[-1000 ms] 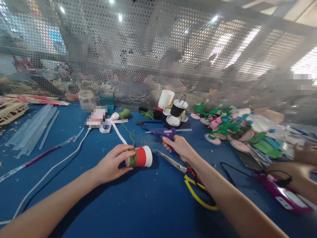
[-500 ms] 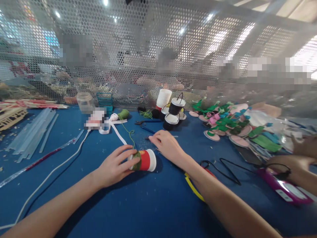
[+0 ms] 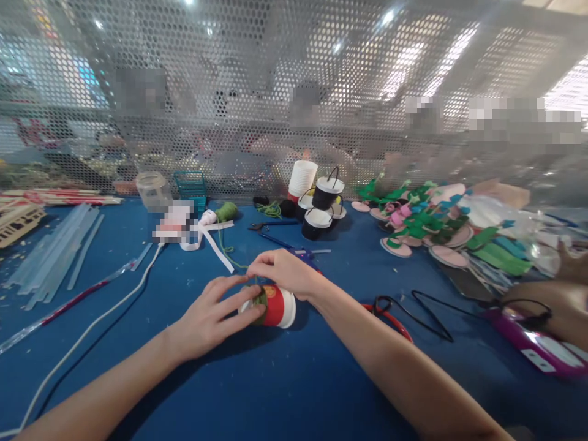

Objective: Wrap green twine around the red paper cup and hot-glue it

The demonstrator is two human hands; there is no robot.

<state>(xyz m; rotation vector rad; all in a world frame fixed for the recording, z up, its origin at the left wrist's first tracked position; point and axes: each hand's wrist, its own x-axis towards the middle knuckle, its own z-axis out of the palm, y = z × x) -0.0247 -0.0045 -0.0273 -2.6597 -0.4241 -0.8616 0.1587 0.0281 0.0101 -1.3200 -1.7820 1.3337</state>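
Observation:
A red paper cup (image 3: 275,305) with a white rim lies on its side, with green yarn (image 3: 260,301) wound round the part near its base. My left hand (image 3: 209,312) is closed on the base end, fingers over the wrapped yarn. Just above the cup, my right hand (image 3: 287,272) pinches at the yarn strand with thumb and forefinger; the fingertips partly hide it. That strand runs back to a green yarn ball (image 3: 226,212). Beside the ball sits a white roll (image 3: 208,217) with white ribbon (image 3: 218,252) trailing from it.
Behind stand black buckets (image 3: 316,223) and stacked white cups (image 3: 303,177). Pliers (image 3: 264,226) and a blue tool (image 3: 305,254) lie beyond my right hand. Green felt pieces (image 3: 416,226) are heaped right, near another person's hand (image 3: 551,300). Translucent strips (image 3: 59,245) and a white cable (image 3: 105,306) lie left.
My right hand has moved left and towards me, from beyond the cup to the yarn above it. My left hand still holds the cup, which has shifted slightly right and nearer.

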